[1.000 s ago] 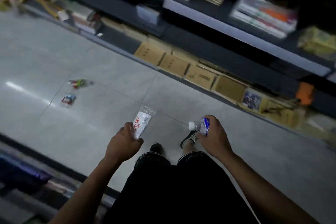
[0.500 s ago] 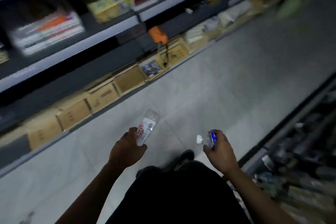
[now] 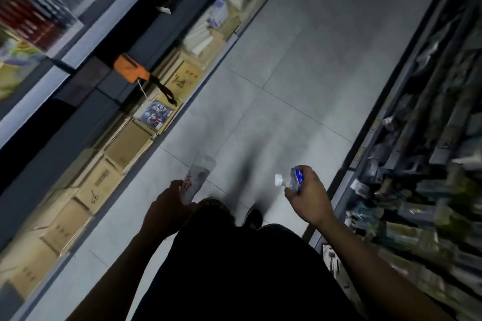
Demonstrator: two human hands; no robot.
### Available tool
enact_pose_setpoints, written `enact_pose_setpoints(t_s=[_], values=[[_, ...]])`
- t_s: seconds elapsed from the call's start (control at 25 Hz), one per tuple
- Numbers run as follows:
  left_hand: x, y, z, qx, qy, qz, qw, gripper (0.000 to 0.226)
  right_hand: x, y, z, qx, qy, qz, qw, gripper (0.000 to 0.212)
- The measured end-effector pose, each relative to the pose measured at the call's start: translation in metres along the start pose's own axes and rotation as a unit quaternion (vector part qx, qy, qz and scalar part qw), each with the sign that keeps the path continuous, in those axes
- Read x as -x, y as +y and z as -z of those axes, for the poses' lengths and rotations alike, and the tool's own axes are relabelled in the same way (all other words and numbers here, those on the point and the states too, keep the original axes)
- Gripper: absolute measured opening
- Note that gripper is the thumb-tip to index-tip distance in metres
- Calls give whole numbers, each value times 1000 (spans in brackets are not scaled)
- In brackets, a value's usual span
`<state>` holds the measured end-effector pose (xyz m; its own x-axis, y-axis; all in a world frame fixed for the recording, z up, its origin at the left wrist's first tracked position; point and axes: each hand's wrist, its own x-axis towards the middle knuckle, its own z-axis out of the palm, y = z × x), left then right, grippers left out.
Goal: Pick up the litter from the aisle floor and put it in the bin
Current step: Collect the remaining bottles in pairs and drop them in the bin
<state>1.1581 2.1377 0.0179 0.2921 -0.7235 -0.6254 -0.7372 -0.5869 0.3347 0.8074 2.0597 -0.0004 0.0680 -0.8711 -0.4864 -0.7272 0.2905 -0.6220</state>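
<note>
Clear plastic in both hands: left hand (image 3: 167, 207) curled round the lower end of a transparent bottle with red lettering (image 3: 196, 178), right hand (image 3: 309, 200) pinching a smaller crumpled bottle with a blue label (image 3: 293, 178) and white cap. Both carried at about waist height above the grey tiled aisle floor (image 3: 300, 81).

Long axis of the left bottle tilted up and forward, far end toward the cardboard boxes (image 3: 125, 143) on the low shelf. Smaller bottle lying roughly crosswise, cap pointing left toward the other hand.

Likely risks: slipping from a light grip on thin, crushed plastic while walking; brushing stock on the close right-hand shelving (image 3: 417, 164). No bin in view, no other litter visible ahead; blurred, so hard to be sure.
</note>
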Motion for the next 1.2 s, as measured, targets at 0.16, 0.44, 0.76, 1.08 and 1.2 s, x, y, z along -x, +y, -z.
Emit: enact_pose_setpoints(t_s=[0.16, 0.44, 0.76, 1.08, 1.2], values=[[-48, 15, 24, -10, -6, 26, 1000, 70, -78, -34, 31, -9, 10, 13, 1000, 51], [-206, 108, 99, -24, -45, -10, 999, 69, -204, -84, 91, -1, 50, -23, 999, 51], [-368, 327, 163, -78, -49, -154, 984, 74, -270, -70, 174, -41, 112, -158, 980, 59], [-499, 545, 170, -143, -17, -264, 954, 67, -388, -24, 282, -91, 171, -218, 956, 59], [-530, 594, 174, -162, -31, -253, 953, 65, -457, -16, 337, -99, 148, -214, 960, 59]])
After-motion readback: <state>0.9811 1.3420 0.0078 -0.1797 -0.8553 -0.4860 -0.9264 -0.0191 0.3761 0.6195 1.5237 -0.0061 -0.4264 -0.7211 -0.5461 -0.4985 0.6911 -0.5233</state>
